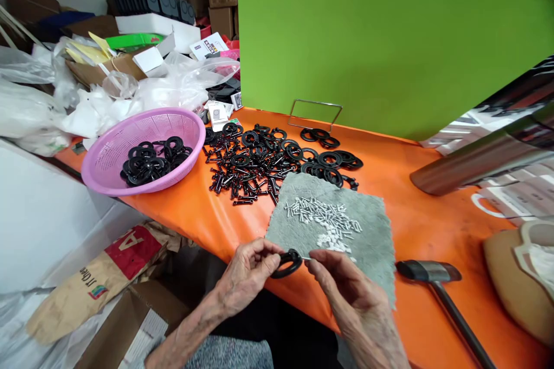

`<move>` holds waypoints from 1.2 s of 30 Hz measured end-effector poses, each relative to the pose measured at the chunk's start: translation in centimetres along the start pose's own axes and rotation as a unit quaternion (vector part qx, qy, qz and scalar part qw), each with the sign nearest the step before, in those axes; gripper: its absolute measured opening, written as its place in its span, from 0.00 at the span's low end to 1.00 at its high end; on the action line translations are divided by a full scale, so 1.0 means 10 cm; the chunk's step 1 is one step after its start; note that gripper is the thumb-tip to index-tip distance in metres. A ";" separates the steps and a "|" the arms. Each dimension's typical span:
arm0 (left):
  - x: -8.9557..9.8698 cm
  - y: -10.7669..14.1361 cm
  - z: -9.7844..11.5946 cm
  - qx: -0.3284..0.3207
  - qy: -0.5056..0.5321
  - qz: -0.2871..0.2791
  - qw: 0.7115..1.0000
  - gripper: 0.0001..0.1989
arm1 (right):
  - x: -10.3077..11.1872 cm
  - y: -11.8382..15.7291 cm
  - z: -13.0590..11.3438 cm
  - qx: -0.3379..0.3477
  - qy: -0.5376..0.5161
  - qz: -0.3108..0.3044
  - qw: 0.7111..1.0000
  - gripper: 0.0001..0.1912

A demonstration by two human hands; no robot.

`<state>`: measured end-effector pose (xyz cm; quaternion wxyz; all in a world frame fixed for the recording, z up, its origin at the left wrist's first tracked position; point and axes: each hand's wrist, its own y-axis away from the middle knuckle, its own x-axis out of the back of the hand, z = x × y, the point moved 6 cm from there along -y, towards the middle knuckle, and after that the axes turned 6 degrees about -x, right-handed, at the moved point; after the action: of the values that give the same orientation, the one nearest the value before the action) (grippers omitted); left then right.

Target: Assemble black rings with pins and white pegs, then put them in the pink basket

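Between thumb and fingers, my left hand [246, 271] pinches a black ring [295, 267] just over the front edge of the table. My right hand [352, 294] pinches a small metal pin [305, 258], its end at the right side of the ring; whether it sits inside a hole I cannot tell. Behind both hands lies a grey-green cloth [374, 225] bearing a heap of silvery pins [322, 213] and a cluster of small white pieces [333, 239]. Farther back are a pile of small black link-shaped parts [246, 176] and several black rings [329, 159].
A pink perforated basket [101, 164] with black parts stands at left. A mallet [428, 271] lies at right, near a metal cylinder [459, 161] and a tan container [515, 277]. A green panel [381, 40] and a wire stand [315, 104] are at the back of the orange table [190, 219].
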<state>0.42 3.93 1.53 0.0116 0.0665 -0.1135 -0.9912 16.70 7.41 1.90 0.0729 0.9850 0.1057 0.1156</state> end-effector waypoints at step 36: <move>0.12 0.05 -0.01 -0.088 -0.136 0.089 0.983 0.10 | 0.02 -0.05 -0.07 0.233 0.318 0.110 0.913 0.14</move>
<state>-0.69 3.34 1.37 0.0904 -0.0809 -0.0313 -0.9921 16.60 8.07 2.54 -0.2090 0.8908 0.0381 0.4017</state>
